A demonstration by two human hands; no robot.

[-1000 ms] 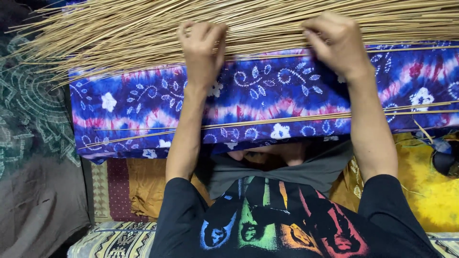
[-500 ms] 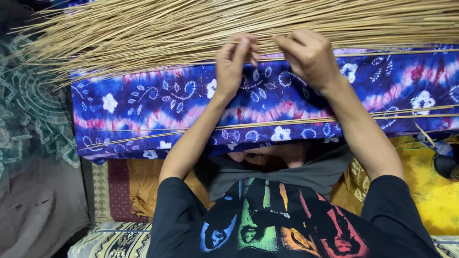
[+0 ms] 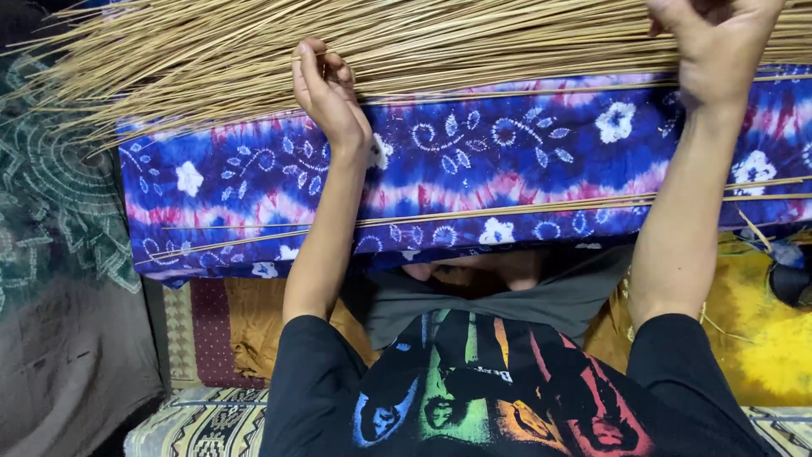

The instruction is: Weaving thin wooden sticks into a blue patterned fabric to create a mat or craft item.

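A wide bundle of thin straw-coloured sticks [image 3: 474, 42] lies across a blue, pink and white tie-dye cloth [image 3: 474, 161] over my lap. My left hand [image 3: 328, 95] rests at the bundle's near edge, its fingers curled around a few sticks. At the top right, my right hand [image 3: 719, 46] has its fingers curled into the sticks, and the frame's edge partly cuts it off. A few separate sticks [image 3: 541, 208] lie lower on the cloth, apart from both hands.
My black shirt with a coloured print [image 3: 474, 389] fills the bottom. A yellow cloth [image 3: 761, 338] lies at the right and a green patterned fabric [image 3: 51, 195] at the left. A patterned mat [image 3: 194, 423] shows bottom left. A dark object [image 3: 791, 283] sits at the right edge.
Half a second ago my hands were close together at the middle of the bundle. Now they are spread apart, the left to the left and the right up to the right.
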